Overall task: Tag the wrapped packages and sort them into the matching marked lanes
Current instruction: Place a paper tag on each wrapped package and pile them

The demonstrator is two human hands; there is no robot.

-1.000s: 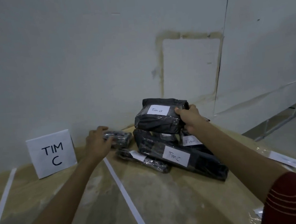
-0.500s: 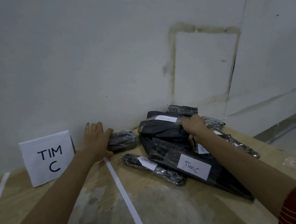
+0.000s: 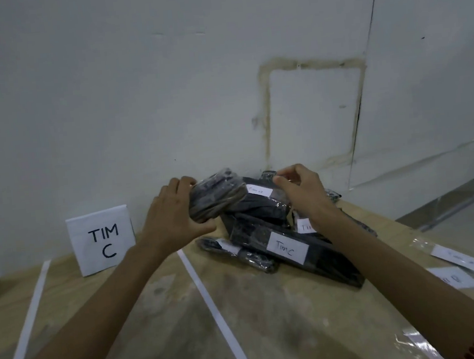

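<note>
My left hand (image 3: 172,214) grips a small dark wrapped roll (image 3: 217,194) and holds it up against the top of a pile of black wrapped packages (image 3: 261,208). My right hand (image 3: 303,190) hovers over the pile's top package, fingers curled near its white tag (image 3: 257,190); whether it pinches anything is unclear. A long package tagged "Tim C" (image 3: 289,251) lies at the pile's front, a thin wrapped one (image 3: 237,250) beside it. A white "TIM C" sign (image 3: 102,240) stands against the wall to the left.
White tape strips (image 3: 214,311) (image 3: 29,323) mark lanes on the wooden table (image 3: 156,317). Loose paper tags (image 3: 456,271) under clear film lie at the right edge. The white wall (image 3: 164,99) stands right behind the pile.
My left hand has picked up the small roll from the table by the wall and carried it right, up onto the pile. My right hand lifted off the top package.
</note>
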